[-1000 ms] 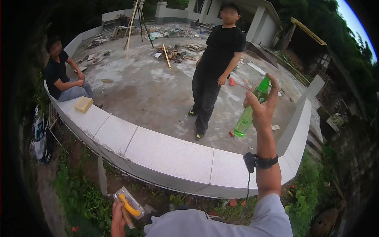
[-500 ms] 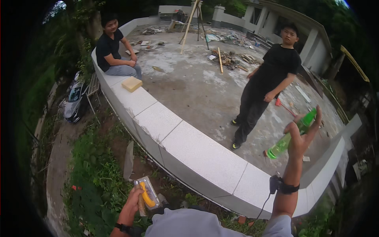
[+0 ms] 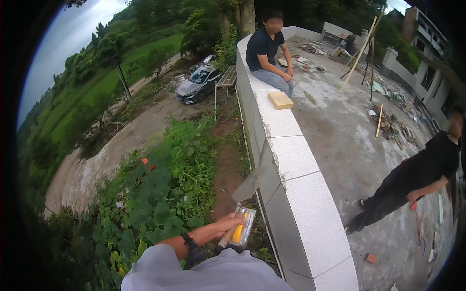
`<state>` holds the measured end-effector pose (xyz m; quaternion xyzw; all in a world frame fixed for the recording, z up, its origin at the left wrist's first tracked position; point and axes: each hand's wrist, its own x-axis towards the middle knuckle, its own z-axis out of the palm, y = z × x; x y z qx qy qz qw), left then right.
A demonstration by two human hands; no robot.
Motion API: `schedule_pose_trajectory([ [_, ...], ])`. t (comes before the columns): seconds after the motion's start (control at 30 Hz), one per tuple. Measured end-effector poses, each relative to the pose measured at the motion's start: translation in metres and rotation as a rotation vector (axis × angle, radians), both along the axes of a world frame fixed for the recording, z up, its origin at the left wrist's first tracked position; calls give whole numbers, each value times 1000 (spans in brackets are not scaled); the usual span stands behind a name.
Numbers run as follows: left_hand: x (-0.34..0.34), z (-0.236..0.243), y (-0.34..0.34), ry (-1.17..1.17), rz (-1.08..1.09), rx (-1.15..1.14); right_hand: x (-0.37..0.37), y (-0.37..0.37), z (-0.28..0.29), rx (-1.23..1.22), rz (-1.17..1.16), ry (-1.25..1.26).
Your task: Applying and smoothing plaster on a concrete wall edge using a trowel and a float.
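Observation:
At the lower middle, my left hand (image 3: 229,224) is closed around a plastering trowel (image 3: 249,225) with a flat metal plate and a yellow handle. A second tool's wooden handle (image 3: 225,238) is in the same grip; its working end I cannot make out. The hand is over the ground just left of a low curved wall (image 3: 310,203) topped with pale slabs. My right hand is out of view. On the wall's top, farther off, lies a yellowish block (image 3: 280,100).
One person (image 3: 267,53) sits on the wall at the far end; another person (image 3: 412,179) stands on the concrete yard to the right. A thin grey piece (image 3: 250,185) is beside the wall. Leafy plants (image 3: 160,213) grow at left, and a silver car (image 3: 196,85) is parked beyond.
The view has swung left, so the wall and both people appear farther right. My right hand, which held a green bottle, has left the view. My left hand keeps its grip on the trowel.

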<state>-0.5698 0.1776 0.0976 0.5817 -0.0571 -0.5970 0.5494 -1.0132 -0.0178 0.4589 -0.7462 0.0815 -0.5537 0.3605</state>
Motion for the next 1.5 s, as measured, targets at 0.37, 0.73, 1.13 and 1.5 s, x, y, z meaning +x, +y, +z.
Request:
schedule_pose_trajectory([
  [0.37,-9,1,-7,-48,-47,21,65,-7,-81,167,-71,163],
  [0.73,-18,8,-19,-18,-63,-17,73,2,-135,306,13,244],
  [1.13,-17,2,-27,19,-43,25,55,16,-147,327,-29,319],
  [1.5,-8,3,-29,32,-27,-1,20,20,-140,297,-98,383],
])
